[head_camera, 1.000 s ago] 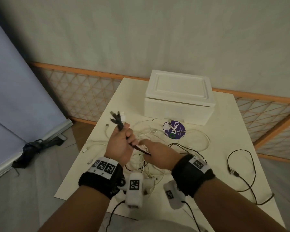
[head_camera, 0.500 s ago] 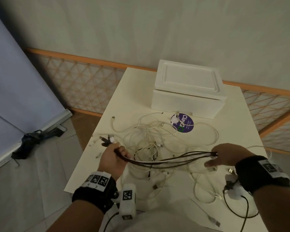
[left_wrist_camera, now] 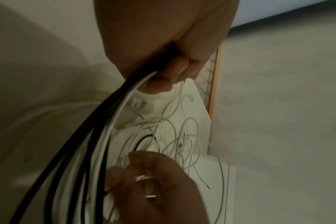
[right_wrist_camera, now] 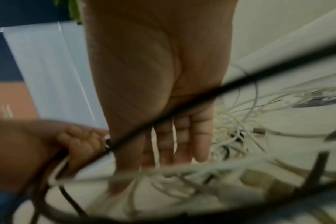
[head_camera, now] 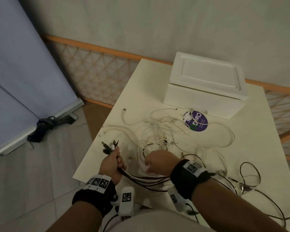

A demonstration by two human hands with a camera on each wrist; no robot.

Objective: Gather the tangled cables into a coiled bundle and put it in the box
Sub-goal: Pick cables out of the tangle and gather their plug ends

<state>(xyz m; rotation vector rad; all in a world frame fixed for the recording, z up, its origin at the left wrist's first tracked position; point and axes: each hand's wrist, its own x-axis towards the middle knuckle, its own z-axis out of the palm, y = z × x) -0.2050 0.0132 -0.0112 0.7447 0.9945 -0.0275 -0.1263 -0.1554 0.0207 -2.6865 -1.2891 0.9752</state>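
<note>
1. Left hand (head_camera: 111, 164) fist curled tight round a bunch of black and white cables (head_camera: 146, 180); plug ends (head_camera: 109, 145) stick out above the fist, near the table's (head_camera: 251, 148) front left edge.
2. Right hand (head_camera: 159, 162) just right of it, palm down, fingers (right_wrist_camera: 182, 136) straight, gripping nothing; the bunch runs under its wrist.
3. Loose white cable tangle (head_camera: 159, 133) lies mid-table.
4. White foam box (head_camera: 206, 86), lid on, at far edge; purple ClayGo sticker (head_camera: 197, 121) just before it.
</note>
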